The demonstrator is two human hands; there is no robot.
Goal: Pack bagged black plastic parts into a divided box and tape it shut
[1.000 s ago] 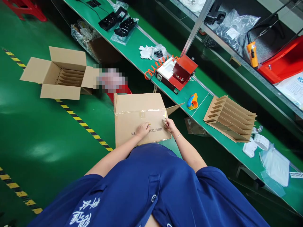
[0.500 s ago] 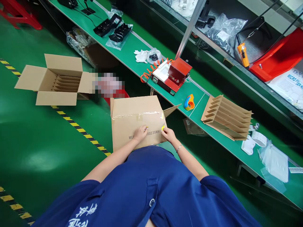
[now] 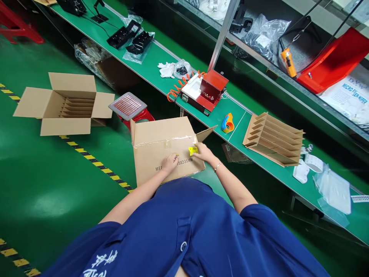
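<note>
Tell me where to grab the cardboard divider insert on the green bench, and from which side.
Grip the cardboard divider insert by its two outer panels, coming from above. It lies flat with open slots; the thin inner slats would likely bend, and bare bench lies around it.

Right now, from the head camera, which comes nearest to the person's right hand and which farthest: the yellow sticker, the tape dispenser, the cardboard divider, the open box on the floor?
From the right hand:
1. Yellow sticker, at its fingertips, on the taped box.
2. Tape dispenser, on the green bench, up and right.
3. Cardboard divider, farther right along the bench.
4. Open box, far left on the floor.
</note>
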